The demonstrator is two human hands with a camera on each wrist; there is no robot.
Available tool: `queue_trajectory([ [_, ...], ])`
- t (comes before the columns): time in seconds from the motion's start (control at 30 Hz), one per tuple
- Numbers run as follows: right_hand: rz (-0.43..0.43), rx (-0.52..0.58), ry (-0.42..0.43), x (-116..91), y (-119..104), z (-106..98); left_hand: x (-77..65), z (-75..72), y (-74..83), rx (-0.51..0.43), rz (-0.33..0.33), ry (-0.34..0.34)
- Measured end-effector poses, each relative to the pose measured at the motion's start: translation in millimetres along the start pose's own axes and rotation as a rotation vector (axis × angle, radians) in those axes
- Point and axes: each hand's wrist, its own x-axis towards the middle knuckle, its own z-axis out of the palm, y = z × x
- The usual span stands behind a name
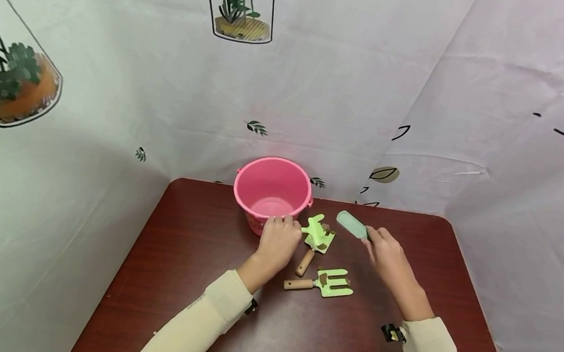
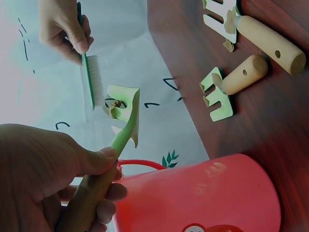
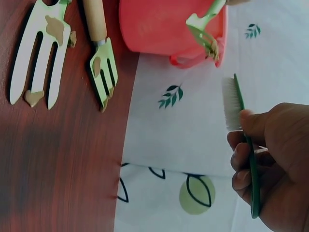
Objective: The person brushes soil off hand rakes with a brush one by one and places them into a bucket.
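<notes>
My left hand grips the wooden handle of a small green garden rake, its bent prongs smudged with brown dirt. In my right hand is a brush with a green handle and white bristles. The brush is held up to the right of the rake, with a gap between them in both wrist views. Below the rake, a smaller green hand fork with brown smears lies on the table. Nearer to me lies a larger green fork, also dirt-marked, with its wooden handle pointing left.
A pink bucket stands at the table's back edge, just beyond my left hand. The dark red-brown table has rounded back corners. Behind and beside it hangs pale cloth printed with plants and leaves.
</notes>
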Motion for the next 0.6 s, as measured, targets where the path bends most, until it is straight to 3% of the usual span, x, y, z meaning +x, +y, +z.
queue_trajectory([
  [0.27,-0.050,-0.011,-0.043,0,-21,2,5.6,0.9,7.1,-0.001,0.005,0.011],
  [0.6,0.014,-0.060,-0.150,-1,-44,10,9.5,-0.2,13.3,0.018,-0.009,0.042],
])
